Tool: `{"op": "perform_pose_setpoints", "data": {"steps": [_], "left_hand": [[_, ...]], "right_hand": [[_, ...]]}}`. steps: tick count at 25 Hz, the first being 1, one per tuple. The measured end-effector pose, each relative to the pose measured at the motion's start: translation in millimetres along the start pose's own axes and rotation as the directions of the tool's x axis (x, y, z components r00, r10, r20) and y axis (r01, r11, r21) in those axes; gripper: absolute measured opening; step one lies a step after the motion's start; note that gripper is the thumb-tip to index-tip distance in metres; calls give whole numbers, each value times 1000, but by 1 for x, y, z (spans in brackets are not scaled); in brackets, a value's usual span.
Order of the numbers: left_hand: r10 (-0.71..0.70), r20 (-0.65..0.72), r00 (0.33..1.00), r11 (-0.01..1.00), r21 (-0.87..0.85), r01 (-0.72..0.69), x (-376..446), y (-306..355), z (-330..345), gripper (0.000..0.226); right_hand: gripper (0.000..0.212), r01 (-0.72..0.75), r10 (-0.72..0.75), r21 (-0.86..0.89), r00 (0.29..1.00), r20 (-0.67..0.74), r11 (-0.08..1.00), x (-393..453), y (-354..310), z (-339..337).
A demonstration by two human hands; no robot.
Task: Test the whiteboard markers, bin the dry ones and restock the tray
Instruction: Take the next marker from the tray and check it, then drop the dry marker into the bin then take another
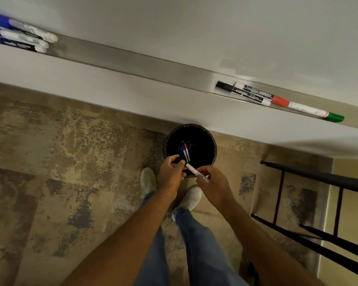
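Note:
My right hand (214, 183) grips the barrel of a white marker (195, 172) over the near rim of the black bin (213, 153) on the floor. My left hand (171, 174) is closed on its black cap (177, 161) at the marker's far end. Two markers (186, 151), one red-capped and one blue-capped, lie inside the bin. On the metal tray (132, 60) under the whiteboard, several blue-capped markers (21, 33) lie at the far left. Black, red and green markers (277, 98) lie at the tray's right end.
The whiteboard (215, 27) fills the top of the view. A black metal frame (310, 203) stands to the right on the floor. My two white shoes (149, 179) stand on the patterned carpet just behind the bin.

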State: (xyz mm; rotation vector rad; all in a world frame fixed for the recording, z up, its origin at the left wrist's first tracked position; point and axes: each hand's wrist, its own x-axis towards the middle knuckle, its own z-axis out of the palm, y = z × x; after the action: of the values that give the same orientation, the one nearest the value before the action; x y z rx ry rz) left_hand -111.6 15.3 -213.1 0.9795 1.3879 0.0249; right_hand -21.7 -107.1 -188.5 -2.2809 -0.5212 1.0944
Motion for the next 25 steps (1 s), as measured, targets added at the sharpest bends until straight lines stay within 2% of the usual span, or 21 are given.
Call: {"op": "perform_pose_setpoints", "data": {"steps": [3,5,7,10,14,17,22,25], "left_hand": [[25,33,999,983,182,-31,37,-17,-2,32],[79,72,994,926,363,-100,58,-28,-3,37],[139,155,978,824,530,-201,73,-33,-3,37],[241,293,925,604,701,-379,100,-41,0,40],[250,386,888,456,762,-459,138,-56,5,40],[267,418,868,379,783,-493,159,-70,6,39],[266,427,865,351,793,-499,177,-85,1,39],[272,432,860,338,793,-506,173,-84,-2,38]], "right_hand": [[17,-147,147,43,989,24,988,34,25,15],[20,-270,269,102,963,26,957,58,41,24],[19,-362,366,164,930,1,918,81,57,34],[15,-431,457,249,888,-54,868,114,81,54],[14,-478,539,363,838,-85,800,156,108,86],[24,-499,558,368,827,-67,785,181,127,107],[31,-473,491,184,869,-63,862,189,148,124],[27,-450,467,174,881,-74,876,181,145,123]]}}
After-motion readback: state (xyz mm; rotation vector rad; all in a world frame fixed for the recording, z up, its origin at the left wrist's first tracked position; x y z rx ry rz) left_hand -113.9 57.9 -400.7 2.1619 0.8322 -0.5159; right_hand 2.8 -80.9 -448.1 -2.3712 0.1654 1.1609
